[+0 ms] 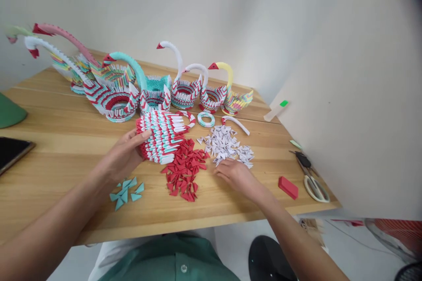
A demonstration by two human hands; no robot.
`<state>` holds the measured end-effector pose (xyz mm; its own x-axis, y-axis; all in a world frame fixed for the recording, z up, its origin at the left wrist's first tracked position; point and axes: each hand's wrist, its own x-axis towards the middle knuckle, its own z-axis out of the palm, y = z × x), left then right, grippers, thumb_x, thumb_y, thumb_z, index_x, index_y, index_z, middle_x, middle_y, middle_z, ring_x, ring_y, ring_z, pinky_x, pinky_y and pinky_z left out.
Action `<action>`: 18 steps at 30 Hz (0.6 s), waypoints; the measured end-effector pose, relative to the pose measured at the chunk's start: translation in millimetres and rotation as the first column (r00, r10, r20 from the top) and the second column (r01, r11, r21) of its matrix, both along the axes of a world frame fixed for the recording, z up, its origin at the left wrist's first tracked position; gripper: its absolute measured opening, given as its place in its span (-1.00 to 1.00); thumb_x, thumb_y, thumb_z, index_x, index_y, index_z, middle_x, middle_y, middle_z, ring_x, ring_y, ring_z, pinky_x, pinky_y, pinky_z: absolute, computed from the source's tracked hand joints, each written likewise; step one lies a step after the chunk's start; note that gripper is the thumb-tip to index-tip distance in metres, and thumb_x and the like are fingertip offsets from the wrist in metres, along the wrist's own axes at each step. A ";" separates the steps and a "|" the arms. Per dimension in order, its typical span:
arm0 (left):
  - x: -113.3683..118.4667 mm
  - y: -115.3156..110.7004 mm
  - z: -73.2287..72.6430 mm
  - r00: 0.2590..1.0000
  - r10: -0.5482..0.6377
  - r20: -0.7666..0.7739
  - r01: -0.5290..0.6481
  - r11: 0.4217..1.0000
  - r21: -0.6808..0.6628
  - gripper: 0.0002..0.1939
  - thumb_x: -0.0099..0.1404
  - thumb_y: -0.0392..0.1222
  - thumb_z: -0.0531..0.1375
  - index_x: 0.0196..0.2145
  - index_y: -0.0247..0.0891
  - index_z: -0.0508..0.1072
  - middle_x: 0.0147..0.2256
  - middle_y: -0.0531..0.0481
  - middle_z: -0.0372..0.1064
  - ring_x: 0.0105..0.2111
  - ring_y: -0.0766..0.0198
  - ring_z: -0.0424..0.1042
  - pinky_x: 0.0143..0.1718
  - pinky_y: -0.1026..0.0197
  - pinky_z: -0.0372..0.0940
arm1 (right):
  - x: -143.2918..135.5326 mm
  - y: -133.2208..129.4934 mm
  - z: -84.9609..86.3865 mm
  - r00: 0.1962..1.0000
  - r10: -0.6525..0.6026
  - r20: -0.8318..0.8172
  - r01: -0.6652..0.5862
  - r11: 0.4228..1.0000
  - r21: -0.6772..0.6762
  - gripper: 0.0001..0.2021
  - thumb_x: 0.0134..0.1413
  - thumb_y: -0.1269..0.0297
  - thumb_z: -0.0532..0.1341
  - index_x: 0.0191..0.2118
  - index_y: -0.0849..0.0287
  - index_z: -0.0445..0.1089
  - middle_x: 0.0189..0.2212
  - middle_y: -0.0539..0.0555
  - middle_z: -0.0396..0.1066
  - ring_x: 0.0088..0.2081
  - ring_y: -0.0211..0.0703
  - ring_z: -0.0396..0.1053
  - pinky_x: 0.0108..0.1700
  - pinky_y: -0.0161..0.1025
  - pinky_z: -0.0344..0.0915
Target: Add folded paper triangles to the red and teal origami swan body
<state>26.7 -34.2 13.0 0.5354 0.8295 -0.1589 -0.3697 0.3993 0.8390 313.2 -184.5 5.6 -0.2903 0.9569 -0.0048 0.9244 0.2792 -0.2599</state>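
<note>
The table (59, 136) is taken up along its back by paper swans (120, 107), their necks arched in green, pink, white, teal and yellow. In front of them, left of the table's middle, the body (160, 134), patterned in red, white and teal, is held tilted on its side. It is gripped at its left side by the left hand (132, 147), with the thumb laid over the outside and the other fingers partly hidden. The right hand (235, 175) is placed at the near edge of the white pieces (224, 140), its fingers bent and close together; whether a piece is pinched cannot be told.

The red pieces (184, 167) are heaped between the hands, partly beneath the body in this view. A phone (13, 151) is seen at the left edge, and scissors (314, 186) are laid at the right. Beyond the white pieces, a curved neck (235, 122) and a ring (206, 119) are set apart. The red block (288, 187) is placed just beside the scissors. A few teal pieces (124, 195) are scattered near the left forearm.
</note>
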 end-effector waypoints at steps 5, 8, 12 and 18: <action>1.4 -1.5 1.1 1.000 -0.013 0.016 0.013 1.000 -0.014 -0.58 0.11 -0.12 0.36 -0.06 -0.26 0.51 -0.13 -0.16 0.55 -0.21 0.04 0.55 -0.26 0.17 0.47 | 2.3 13.8 10.0 0.825 -0.219 -0.521 0.217 0.974 -0.066 -0.81 0.21 0.22 0.19 -0.13 0.08 0.49 -0.39 0.02 0.46 -0.39 -0.19 0.38 -0.32 -0.27 0.25; 1.1 -2.0 0.6 1.000 -0.002 0.025 0.003 0.999 -0.038 -0.58 0.04 -0.12 0.41 -0.13 -0.28 0.53 -0.19 -0.17 0.57 -0.29 0.05 0.55 -0.29 0.16 0.47 | -0.6 25.6 14.0 0.569 -0.304 -0.764 0.252 0.949 -0.190 -0.78 0.15 0.11 0.23 -0.20 0.11 0.49 -0.51 -0.04 0.38 -0.50 -0.24 0.31 -0.42 -0.29 0.21; 0.6 -3.8 1.2 0.999 -0.012 0.044 0.014 0.999 -0.047 -0.59 0.02 -0.13 0.42 -0.16 -0.28 0.52 -0.22 -0.16 0.57 -0.33 0.10 0.55 -0.33 0.19 0.46 | -13.9 41.3 14.0 0.168 -0.301 -0.939 0.131 0.951 -0.281 -0.76 0.08 0.06 0.30 -0.35 0.14 0.41 -0.51 -0.03 0.38 -0.49 -0.26 0.31 -0.40 -0.29 0.25; 1.3 -6.1 3.0 0.997 -0.040 0.063 0.043 0.998 -0.048 -0.59 0.07 -0.15 0.40 -0.11 -0.28 0.51 -0.18 -0.16 0.56 -0.28 0.11 0.55 -0.30 0.20 0.44 | -31.0 62.2 24.4 -0.191 -0.295 -0.936 -0.027 0.955 -0.295 -0.82 0.05 0.17 0.36 -0.31 0.13 0.40 -0.56 -0.07 0.32 -0.55 -0.35 0.22 -0.47 -0.37 0.22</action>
